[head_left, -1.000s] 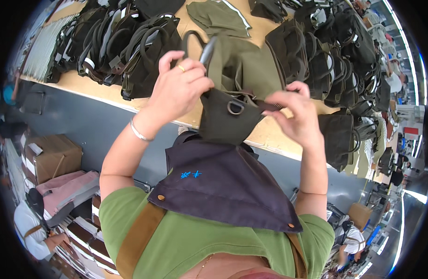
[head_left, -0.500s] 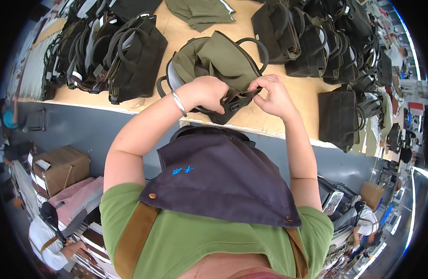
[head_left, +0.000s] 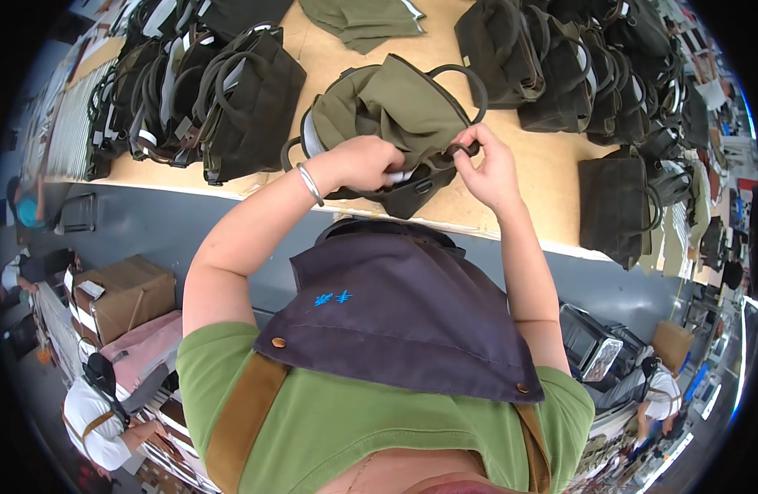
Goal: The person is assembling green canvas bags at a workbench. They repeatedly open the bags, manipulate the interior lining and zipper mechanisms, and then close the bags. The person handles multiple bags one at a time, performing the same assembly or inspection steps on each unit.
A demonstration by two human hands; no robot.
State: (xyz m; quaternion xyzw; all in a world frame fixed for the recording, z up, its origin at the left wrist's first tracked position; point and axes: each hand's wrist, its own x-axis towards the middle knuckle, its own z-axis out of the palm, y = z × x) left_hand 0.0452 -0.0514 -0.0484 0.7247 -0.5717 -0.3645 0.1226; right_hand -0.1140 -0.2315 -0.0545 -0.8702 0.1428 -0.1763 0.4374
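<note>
Wooden worktable [head_left: 552,185] in a gray-floored workshop, dark handbags [head_left: 255,107] crowding its left and right sides.
Near its front edge sits an open olive-lined handbag [head_left: 383,107]; the right hand [head_left: 487,169] pinches its dark rim, the left hand's [head_left: 364,161] fingers curl at its mouth, grip unclear.

dark bag [head_left: 410,198], open, olive lining [head_left: 395,103] bulging out
</note>
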